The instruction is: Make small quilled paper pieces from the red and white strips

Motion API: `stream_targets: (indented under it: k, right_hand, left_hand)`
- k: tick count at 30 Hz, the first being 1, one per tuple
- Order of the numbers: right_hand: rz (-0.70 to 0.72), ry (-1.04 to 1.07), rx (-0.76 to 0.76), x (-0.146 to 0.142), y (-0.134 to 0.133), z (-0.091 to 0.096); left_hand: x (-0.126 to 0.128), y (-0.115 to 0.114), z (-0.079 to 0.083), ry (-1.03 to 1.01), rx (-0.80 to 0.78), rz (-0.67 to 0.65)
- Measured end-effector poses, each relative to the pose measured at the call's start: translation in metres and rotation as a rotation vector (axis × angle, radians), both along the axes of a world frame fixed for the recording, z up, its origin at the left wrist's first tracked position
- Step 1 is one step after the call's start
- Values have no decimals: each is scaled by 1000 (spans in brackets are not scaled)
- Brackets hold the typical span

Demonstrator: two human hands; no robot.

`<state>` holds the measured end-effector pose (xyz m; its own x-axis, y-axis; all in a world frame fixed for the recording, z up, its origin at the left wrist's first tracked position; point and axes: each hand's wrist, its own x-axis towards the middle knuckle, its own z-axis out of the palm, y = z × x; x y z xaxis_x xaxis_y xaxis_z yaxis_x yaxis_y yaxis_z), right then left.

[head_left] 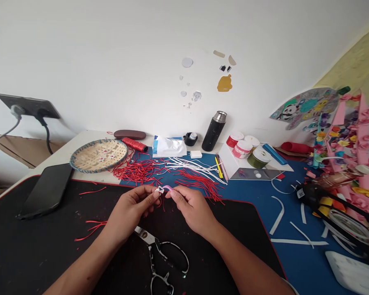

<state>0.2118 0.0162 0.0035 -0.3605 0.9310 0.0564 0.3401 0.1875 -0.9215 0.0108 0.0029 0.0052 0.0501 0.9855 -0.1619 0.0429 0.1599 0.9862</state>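
My left hand (130, 209) pinches a small looped piece of white cord (159, 190) between thumb and fingers. In my right hand (195, 209) is a thin, curved purple tool (167, 187), its tip at the white loop; its exact kind I cannot make out. Below both hands, a pair of scissors (146, 237) with black-and-silver handles lies on the black mat (227, 246). Just beyond my hands are piles of cut red cords (199, 182) and white cords (187, 164).
A woven basket (89, 157) holding small white-and-red pieces and a phone (46, 190) lie left. Behind stand a red thread spool (134, 144), tissues (170, 146), a black flask (213, 133) and lidded jars (242, 149). Paper strips (298, 241) and paper flowers (364, 139) are right.
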Motion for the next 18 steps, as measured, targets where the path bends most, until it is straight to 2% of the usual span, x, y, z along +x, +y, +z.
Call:
stream_targets:
  k: [18]
  right_hand:
    - [-6, -62, 25, -1, 0, 5]
  left_hand:
    - [-1, 0, -3, -3, -17, 6]
